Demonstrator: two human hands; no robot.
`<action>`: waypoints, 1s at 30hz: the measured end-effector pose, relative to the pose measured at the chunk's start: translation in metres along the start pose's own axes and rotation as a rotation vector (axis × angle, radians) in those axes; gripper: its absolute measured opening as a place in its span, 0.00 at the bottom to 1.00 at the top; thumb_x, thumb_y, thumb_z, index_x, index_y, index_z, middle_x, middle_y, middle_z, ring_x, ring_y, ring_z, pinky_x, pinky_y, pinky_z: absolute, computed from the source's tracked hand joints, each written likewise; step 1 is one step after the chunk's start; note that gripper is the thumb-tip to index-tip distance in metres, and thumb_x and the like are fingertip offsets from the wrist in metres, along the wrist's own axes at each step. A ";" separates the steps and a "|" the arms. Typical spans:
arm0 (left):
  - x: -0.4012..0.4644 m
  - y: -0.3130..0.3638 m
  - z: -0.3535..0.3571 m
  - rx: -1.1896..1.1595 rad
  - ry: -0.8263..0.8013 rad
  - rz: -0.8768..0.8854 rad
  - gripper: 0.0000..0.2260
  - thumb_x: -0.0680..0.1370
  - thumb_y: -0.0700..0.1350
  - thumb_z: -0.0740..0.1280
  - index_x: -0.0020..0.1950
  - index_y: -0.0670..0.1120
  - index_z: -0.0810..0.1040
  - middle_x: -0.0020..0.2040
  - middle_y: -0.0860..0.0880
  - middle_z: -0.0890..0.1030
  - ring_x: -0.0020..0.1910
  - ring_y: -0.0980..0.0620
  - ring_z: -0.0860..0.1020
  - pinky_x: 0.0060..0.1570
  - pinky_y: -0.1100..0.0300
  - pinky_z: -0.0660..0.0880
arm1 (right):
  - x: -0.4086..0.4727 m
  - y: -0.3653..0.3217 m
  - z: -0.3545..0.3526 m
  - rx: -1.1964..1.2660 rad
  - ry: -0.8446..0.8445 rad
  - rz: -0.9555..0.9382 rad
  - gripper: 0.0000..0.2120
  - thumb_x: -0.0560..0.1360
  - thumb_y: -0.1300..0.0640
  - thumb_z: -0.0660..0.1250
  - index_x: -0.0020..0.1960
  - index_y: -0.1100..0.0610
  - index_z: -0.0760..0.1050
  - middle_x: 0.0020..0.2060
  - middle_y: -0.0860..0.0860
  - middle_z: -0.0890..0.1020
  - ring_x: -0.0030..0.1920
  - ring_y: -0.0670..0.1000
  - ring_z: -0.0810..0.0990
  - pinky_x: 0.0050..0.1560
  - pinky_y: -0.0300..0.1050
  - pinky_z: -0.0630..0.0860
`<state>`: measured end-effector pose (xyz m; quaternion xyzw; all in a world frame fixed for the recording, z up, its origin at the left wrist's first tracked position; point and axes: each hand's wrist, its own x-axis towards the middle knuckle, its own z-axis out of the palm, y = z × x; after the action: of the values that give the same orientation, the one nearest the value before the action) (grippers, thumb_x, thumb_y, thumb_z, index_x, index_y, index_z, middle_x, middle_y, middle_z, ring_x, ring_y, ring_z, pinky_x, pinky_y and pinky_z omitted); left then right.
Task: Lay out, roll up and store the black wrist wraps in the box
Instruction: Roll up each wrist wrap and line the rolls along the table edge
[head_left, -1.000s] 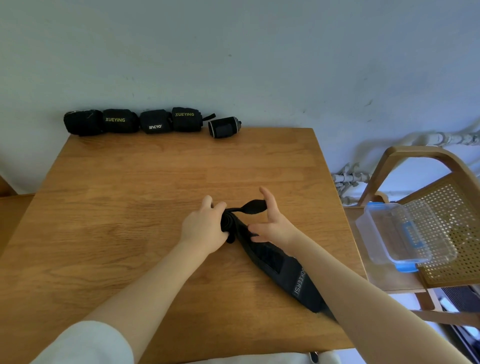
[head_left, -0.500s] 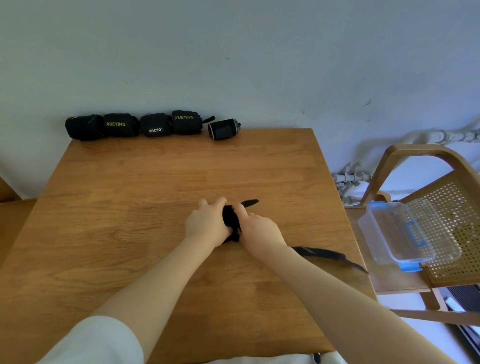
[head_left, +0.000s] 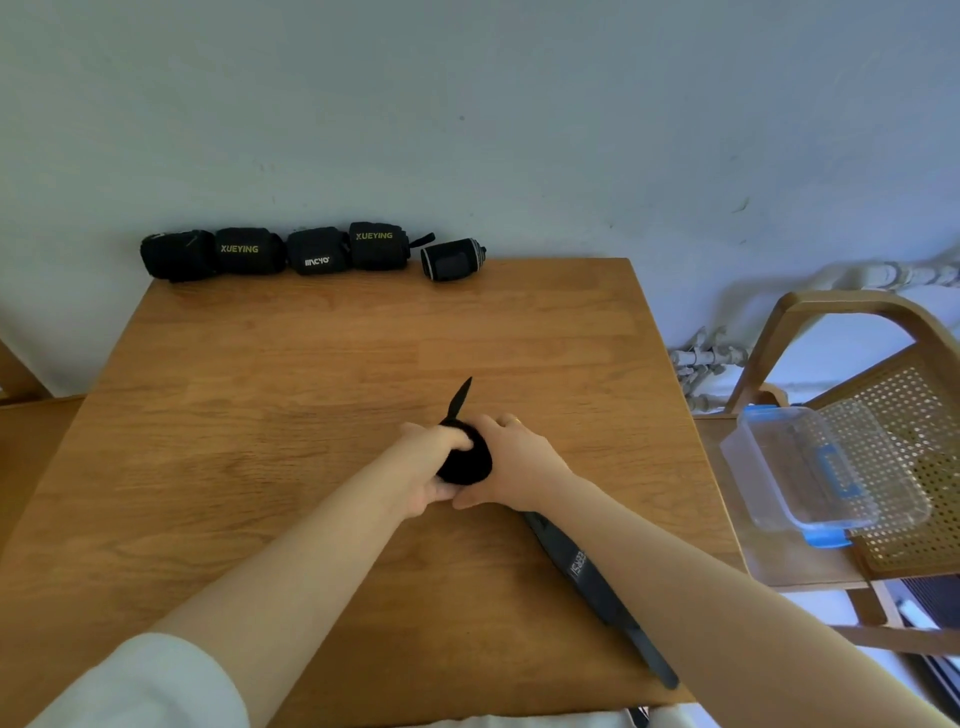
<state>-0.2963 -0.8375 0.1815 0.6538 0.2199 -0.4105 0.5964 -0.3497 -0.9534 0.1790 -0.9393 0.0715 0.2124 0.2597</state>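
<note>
A black wrist wrap (head_left: 465, 460) is partly rolled at the middle of the wooden table (head_left: 270, 415). My left hand (head_left: 423, 467) grips the roll from the left and my right hand (head_left: 511, 465) grips it from the right. A thin loop end sticks up past the roll toward the wall. The unrolled tail (head_left: 587, 571) runs under my right forearm to the table's near right edge. Several rolled black wraps (head_left: 311, 252) line the far edge against the wall. The clear plastic box (head_left: 815, 467) with blue clips sits on a chair to the right.
The wicker-backed wooden chair (head_left: 893, 415) stands right of the table, close to its edge. White pipes (head_left: 706, 364) run along the wall behind it. A wooden surface (head_left: 31, 431) adjoins the table at the left.
Both hands have closed round the roll and turned it toward me, so the roll has grown thicker. The tail, lifted half a second ago, lies flat on the table again.
</note>
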 end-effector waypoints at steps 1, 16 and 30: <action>-0.001 -0.002 -0.002 0.014 -0.015 -0.009 0.24 0.74 0.36 0.69 0.68 0.42 0.65 0.57 0.38 0.77 0.51 0.40 0.80 0.45 0.44 0.80 | -0.002 -0.001 0.001 -0.006 0.014 0.006 0.38 0.64 0.43 0.76 0.68 0.50 0.63 0.57 0.53 0.69 0.53 0.58 0.76 0.52 0.54 0.78; 0.000 -0.014 -0.018 0.431 -0.259 0.188 0.20 0.73 0.43 0.73 0.63 0.51 0.73 0.60 0.50 0.78 0.55 0.54 0.78 0.55 0.54 0.78 | 0.001 0.007 -0.048 -0.125 -0.318 -0.246 0.26 0.73 0.61 0.69 0.69 0.46 0.69 0.60 0.52 0.72 0.59 0.54 0.72 0.60 0.54 0.72; -0.007 -0.018 -0.007 0.427 -0.168 0.293 0.14 0.75 0.44 0.70 0.61 0.49 0.77 0.51 0.54 0.80 0.49 0.59 0.77 0.42 0.68 0.69 | 0.004 0.022 -0.040 -0.076 -0.234 -0.277 0.29 0.73 0.60 0.70 0.70 0.44 0.68 0.59 0.48 0.76 0.58 0.51 0.73 0.59 0.47 0.71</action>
<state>-0.3121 -0.8255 0.1756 0.7533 -0.0192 -0.4097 0.5141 -0.3371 -0.9933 0.1975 -0.9183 -0.0975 0.2848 0.2572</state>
